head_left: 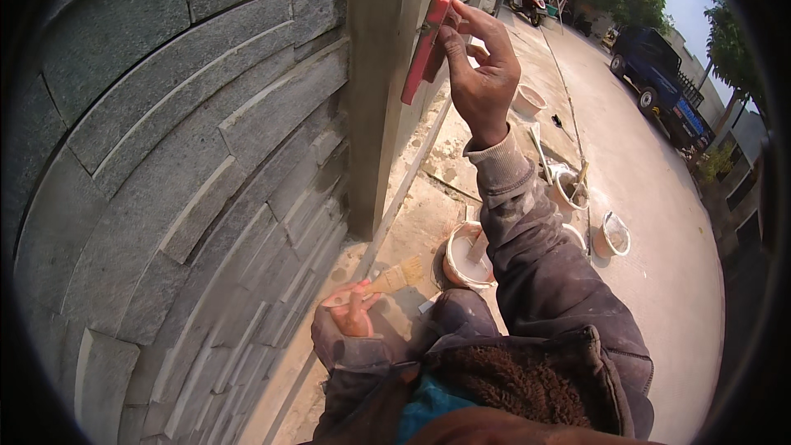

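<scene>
My right hand (488,86) is raised at upper centre, its fingers closed round a red hand float (422,62). The float is seen nearly edge-on and tilted, close to the face of a smooth grey-brown column (372,91); whether it touches the column I cannot tell. Low down, beside the foot of the stone wall, my left hand (353,313) is closed round the handle of a wide brush (400,275) with pale bristles. The brush points to the right, away from the wall, above the paving.
Dark stone cladding (165,165) fills the left. A bucket of pale mix (467,257) stands by my knee. Farther off are a bucket with tools (567,188), a small tub (612,236) and a basin (530,100). A dark blue truck (651,74) and a motorcycle (528,0) stand behind.
</scene>
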Demonstrator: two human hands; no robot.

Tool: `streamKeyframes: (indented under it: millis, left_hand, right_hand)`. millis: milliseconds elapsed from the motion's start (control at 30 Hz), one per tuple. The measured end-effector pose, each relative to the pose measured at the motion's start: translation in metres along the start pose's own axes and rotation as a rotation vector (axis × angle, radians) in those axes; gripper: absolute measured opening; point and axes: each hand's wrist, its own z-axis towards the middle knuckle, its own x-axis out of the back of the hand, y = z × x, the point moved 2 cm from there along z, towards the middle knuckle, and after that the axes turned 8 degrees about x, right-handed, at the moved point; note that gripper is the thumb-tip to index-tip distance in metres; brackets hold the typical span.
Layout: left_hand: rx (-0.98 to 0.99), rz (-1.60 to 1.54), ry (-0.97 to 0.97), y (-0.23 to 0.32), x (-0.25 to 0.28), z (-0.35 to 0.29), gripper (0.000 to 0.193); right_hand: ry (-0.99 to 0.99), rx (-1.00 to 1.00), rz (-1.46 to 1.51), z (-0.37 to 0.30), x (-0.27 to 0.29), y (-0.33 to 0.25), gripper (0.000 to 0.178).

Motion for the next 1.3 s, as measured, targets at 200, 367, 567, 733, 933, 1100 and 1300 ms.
streamKeyframes:
  millis: [200,367,567,733,933,1100,1300]
  left_hand:
    - [-0.006,0.02,0.036,-0.002,-0.003,-0.004,0.027]
    - [0.034,0.025,0.003,-0.002,0.001,-0.005,0.026]
    - [0.015,0.026,0.005,-0.003,-0.005,-0.002,0.026]
    - [0.011,0.023,-0.026,-0.01,0.002,0.004,0.028]
    - [-0.04,0.067,-0.019,-0.011,0.002,0.007,0.03]
    - [-0.12,0.114,-0.039,-0.014,0.003,0.009,0.029]
    - [-0.177,0.187,0.034,-0.008,0.014,-0.002,0.028]
  right_hand:
    - [0.043,0.246,-0.187,0.015,-0.032,0.0,0.031]
    - [0.154,0.168,-0.107,0.07,-0.04,0.025,0.021]
    - [0.16,0.028,-0.052,0.14,-0.017,0.046,0.023]
    - [0.188,-0.16,0.102,0.087,0.002,0.041,0.026]
    - [0.107,-0.16,0.033,0.032,0.069,0.029,0.033]
    - [0.037,-0.694,0.279,-0.07,0.224,0.036,0.028]
    - [0.376,-1.569,0.174,-0.3,0.409,0.019,0.029]
